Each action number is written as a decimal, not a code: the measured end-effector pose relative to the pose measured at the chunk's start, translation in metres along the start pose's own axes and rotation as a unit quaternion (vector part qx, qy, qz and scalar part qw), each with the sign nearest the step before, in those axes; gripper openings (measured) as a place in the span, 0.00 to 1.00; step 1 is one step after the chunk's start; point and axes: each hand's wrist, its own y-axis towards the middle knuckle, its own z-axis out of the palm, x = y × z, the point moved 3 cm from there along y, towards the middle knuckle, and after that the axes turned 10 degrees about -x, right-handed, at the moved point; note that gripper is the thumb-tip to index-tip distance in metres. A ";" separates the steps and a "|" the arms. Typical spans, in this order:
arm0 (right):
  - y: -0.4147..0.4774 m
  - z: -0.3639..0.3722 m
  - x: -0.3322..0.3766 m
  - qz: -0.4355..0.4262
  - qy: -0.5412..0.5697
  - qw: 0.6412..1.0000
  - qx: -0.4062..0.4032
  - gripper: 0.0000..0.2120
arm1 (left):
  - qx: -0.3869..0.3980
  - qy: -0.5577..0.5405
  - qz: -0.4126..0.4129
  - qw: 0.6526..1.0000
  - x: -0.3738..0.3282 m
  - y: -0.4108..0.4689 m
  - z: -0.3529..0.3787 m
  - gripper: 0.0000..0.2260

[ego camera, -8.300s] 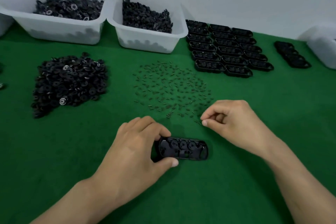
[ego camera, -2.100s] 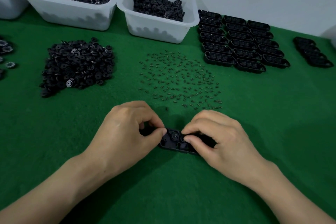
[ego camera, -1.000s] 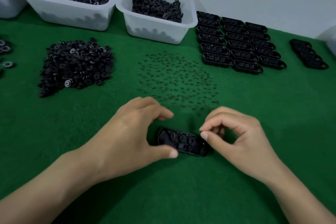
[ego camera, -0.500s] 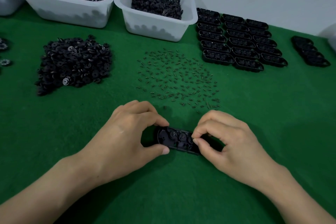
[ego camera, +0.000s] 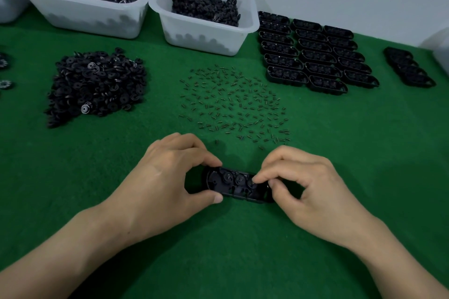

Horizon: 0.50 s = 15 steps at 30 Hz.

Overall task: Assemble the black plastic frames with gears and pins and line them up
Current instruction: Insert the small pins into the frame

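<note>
Head camera shows the left hand gripping the left end of a black frame that lies on the green mat, thumb at the near side, fingers at the far side. The right hand pinches at the frame's right part, probably seating a pin; the pin itself is too small to see. Gears already sit inside. I judge the pin step is nearly complete. Next, the frame needs to join the rows of finished frames.
</note>
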 end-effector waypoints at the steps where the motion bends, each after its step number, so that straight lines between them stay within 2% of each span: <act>1: 0.000 -0.001 0.000 0.002 0.006 1.000 -0.006 0.09 | 0.001 0.001 -0.001 1.000 0.000 0.000 0.000 0.19; 4: -0.003 -0.004 0.000 -0.001 0.009 1.000 -0.002 0.04 | -0.002 0.011 -0.008 1.000 -0.002 0.000 0.000 0.18; 7: -0.008 0.000 0.000 -0.003 -0.023 0.999 0.025 0.08 | -0.010 0.022 -0.019 1.000 -0.004 0.000 -0.002 0.17; 15: -0.007 -0.009 -0.004 -0.031 -0.022 0.998 -0.040 0.04 | -0.027 -0.010 -0.072 0.997 -0.019 0.012 -0.004 0.19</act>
